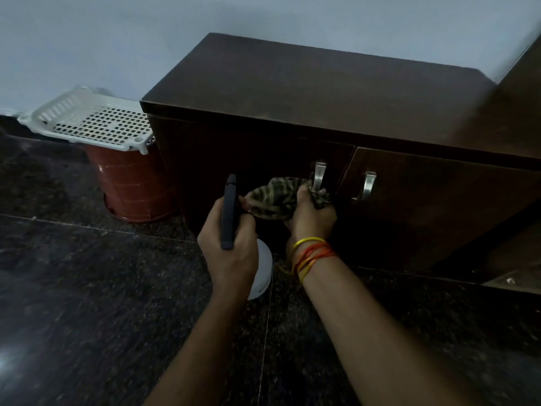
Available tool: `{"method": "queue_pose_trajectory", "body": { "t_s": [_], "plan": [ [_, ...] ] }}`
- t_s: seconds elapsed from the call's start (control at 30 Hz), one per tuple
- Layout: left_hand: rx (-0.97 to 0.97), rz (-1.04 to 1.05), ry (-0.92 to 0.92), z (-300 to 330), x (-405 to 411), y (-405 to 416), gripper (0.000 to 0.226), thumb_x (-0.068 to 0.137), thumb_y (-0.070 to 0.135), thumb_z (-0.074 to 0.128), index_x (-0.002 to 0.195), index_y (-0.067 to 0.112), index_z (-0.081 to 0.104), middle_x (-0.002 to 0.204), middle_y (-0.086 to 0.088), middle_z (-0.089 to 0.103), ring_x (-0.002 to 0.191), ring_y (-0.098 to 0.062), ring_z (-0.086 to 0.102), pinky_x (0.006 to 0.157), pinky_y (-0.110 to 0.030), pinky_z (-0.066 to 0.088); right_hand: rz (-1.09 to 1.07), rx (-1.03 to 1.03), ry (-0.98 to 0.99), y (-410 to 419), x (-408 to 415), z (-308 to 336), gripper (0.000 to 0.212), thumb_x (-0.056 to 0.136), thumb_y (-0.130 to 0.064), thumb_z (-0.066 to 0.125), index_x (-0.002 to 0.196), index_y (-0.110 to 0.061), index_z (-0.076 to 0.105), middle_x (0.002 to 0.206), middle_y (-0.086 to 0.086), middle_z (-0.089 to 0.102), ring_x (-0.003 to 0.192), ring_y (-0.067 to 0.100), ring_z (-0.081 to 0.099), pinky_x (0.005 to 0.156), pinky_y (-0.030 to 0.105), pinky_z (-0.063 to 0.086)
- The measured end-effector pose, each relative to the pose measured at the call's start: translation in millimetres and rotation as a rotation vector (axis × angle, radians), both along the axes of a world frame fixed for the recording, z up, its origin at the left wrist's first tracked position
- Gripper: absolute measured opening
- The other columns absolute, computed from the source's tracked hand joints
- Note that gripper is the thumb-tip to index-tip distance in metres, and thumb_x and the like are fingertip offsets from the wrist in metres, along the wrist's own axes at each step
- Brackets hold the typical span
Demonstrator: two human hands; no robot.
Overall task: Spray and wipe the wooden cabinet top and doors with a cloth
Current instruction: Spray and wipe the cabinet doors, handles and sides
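Both hands (310, 215) grip cloth (275, 197) (beside cabinet (322, 92) handle (318, 175)).

A white perforated basket (87, 118) sat tilted atop a red-brown ribbed bucket (131, 183). Both stood on the dark speckled floor (73, 288) against a pale wall (117, 39). The basket's contents could not be determined.

Bare cabinet top (322, 92); bucket (131, 183) and basket (96, 120) crowding its left.

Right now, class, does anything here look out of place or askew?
Yes: the white basket sits tilted across the top of the red bucket, left of the cabinet. Nothing looks spilled or damaged.
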State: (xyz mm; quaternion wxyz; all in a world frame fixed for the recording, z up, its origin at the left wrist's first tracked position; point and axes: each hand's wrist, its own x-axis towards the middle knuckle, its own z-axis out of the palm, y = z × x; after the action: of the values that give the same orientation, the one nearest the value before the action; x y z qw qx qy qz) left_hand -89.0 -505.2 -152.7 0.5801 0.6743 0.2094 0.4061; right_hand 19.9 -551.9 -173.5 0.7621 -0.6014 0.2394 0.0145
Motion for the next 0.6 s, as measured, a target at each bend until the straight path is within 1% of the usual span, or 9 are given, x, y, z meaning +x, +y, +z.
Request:
{"method": "queue_pose_trajectory", "body": {
  "t_s": [0.07, 0.1, 0.17, 0.23, 0.3, 0.37, 0.4, 0.5, 0.6],
  "plan": [
    [-0.005, -0.005, -0.005, 0, -1, 1, 0.013, 0.086, 0.013, 0.049, 0.082, 0.021, 0.057, 0.069, -0.021, 0.048, 0.06, -0.042, 0.045, 0.051, -0.049, 0.04, 0.011, -0.088, 0.003, -1, -2, -2, 0.032, 0.081, -0.035, 0.07, 0.103, -0.018, 0.054, 0.101, 0.007, 0.064, 0.094, 0.028, 0.064, 0.083, 0.049, 0.056],
    [-0.009, -0.01, -0.003, 0, -1, 1, 0.012, 0.086, 0.014, 0.049, 0.082, 0.021, 0.058, 0.071, -0.019, 0.049, 0.06, -0.042, 0.045, 0.051, -0.049, 0.04, 0.019, -0.125, 0.015, -2, -4, -5, 0.036, 0.081, -0.035, 0.07, 0.106, -0.014, 0.055, 0.104, 0.01, 0.065, 0.094, 0.03, 0.064, 0.082, 0.049, 0.056],
    [-0.028, -0.024, 0.001, -1, -2, 1, 0.011, 0.086, 0.016, 0.05, 0.084, 0.023, 0.058, 0.073, -0.013, 0.051, 0.06, -0.04, 0.045, 0.052, -0.048, 0.04, 0.033, -0.145, 0.044, -5, -7, -9, 0.039, 0.081, -0.034, 0.071, 0.111, -0.012, 0.057, 0.108, 0.013, 0.065, 0.096, 0.032, 0.063, 0.083, 0.049, 0.055],
    [-0.047, -0.025, 0.003, -2, -3, 1, 0.011, 0.085, 0.016, 0.05, 0.084, 0.023, 0.058, 0.073, -0.013, 0.052, 0.061, -0.04, 0.045, 0.052, -0.047, 0.04, 0.028, -0.144, 0.052, -11, -7, -8, 0.038, 0.08, -0.03, 0.073, 0.11, -0.013, 0.058, 0.108, 0.013, 0.065, 0.097, 0.031, 0.063, 0.085, 0.049, 0.055],
    [-0.041, -0.022, 0.002, 0, -3, -1, 0.011, 0.085, 0.015, 0.049, 0.084, 0.022, 0.058, 0.072, -0.018, 0.052, 0.061, -0.04, 0.045, 0.053, -0.046, 0.039, 0.005, -0.198, 0.008, -21, -5, -3, 0.036, 0.08, -0.025, 0.074, 0.109, -0.011, 0.059, 0.106, 0.012, 0.065, 0.096, 0.029, 0.063, 0.084, 0.043, 0.055],
    [-0.044, -0.021, 0.0, 2, -1, -3, 0.012, 0.085, 0.015, 0.049, 0.085, 0.022, 0.058, 0.073, -0.018, 0.053, 0.062, -0.039, 0.047, 0.054, -0.047, 0.041, -0.005, -0.306, -0.08, -29, -6, 6, 0.035, 0.081, -0.022, 0.072, 0.112, -0.009, 0.059, 0.107, 0.009, 0.065, 0.094, 0.024, 0.062, 0.08, 0.031, 0.051],
    [-0.051, -0.021, -0.003, 3, 1, -4, 0.012, 0.086, 0.015, 0.049, 0.086, 0.023, 0.058, 0.074, -0.016, 0.053, 0.063, -0.038, 0.047, 0.054, -0.047, 0.041, 0.003, -0.364, -0.145, -32, -9, 10, 0.036, 0.082, -0.021, 0.071, 0.114, -0.009, 0.058, 0.109, 0.008, 0.065, 0.096, 0.021, 0.062, 0.08, 0.028, 0.05],
    [-0.058, -0.043, -0.016, 8, 5, -13, 0.013, 0.087, 0.015, 0.049, 0.087, 0.026, 0.058, 0.076, -0.015, 0.053, 0.063, -0.038, 0.046, 0.054, -0.046, 0.041, 0.034, -0.562, -0.401, -35, -18, 18, 0.041, 0.086, -0.021, 0.067, 0.124, -0.011, 0.056, 0.12, 0.007, 0.061, 0.111, 0.02, 0.058, 0.095, 0.035, 0.049],
    [-0.049, -0.065, -0.016, 13, 10, -23, 0.023, 0.092, 0.005, 0.051, 0.085, 0.027, 0.057, 0.077, -0.017, 0.053, 0.063, -0.04, 0.046, 0.053, -0.044, 0.04, 0.031, -0.704, -0.557, -38, -17, 29, 0.047, 0.087, -0.016, 0.065, 0.131, -0.005, 0.052, 0.132, 0.012, 0.053, 0.125, 0.022, 0.048, 0.104, 0.03, 0.039]
  ]
}}
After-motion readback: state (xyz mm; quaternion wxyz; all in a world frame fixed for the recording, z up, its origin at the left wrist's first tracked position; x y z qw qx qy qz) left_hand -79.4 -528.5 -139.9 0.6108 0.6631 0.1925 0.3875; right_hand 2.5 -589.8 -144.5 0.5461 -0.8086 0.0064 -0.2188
